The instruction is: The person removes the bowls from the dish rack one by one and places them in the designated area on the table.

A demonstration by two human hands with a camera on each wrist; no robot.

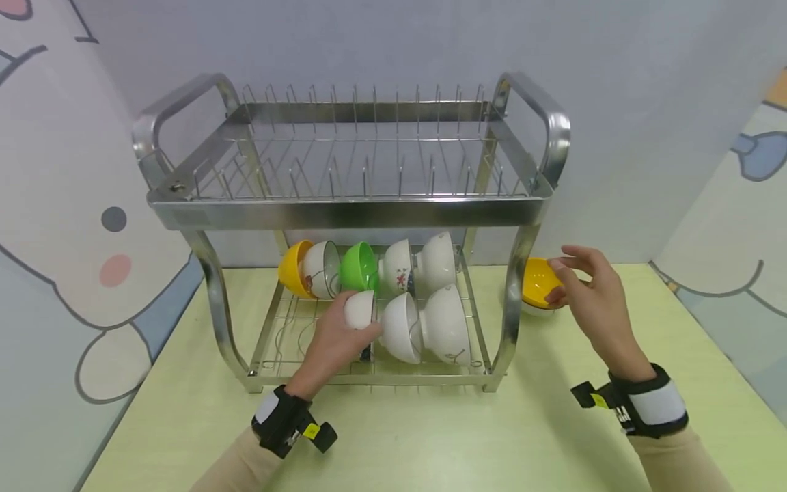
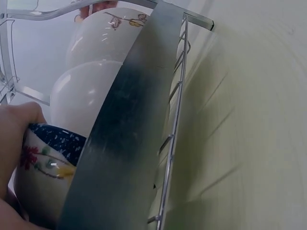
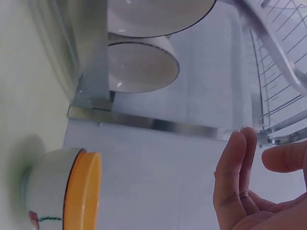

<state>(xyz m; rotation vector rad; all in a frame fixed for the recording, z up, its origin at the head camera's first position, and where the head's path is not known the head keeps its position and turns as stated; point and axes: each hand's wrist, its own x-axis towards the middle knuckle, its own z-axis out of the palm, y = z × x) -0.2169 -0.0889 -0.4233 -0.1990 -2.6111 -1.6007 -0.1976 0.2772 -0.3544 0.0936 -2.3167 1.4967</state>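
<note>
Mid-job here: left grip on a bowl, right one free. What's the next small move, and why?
I'd probably let the left grip settle the held bowl onto the rack, then loosen. It's tipped sideways in the front row, like the neighbouring white bowl, but whether the wires support it is unclear. The right grip is empty, so the yellow bowl can wait.

A pale yellow-green tabletop spans the lower head view. A silver two-tier metal dish rack stands on it at centre, tilted white, green and yellow bowls on its lower tier; at right sits a round white bowl, a bright yellow bowl nested inside.
</note>
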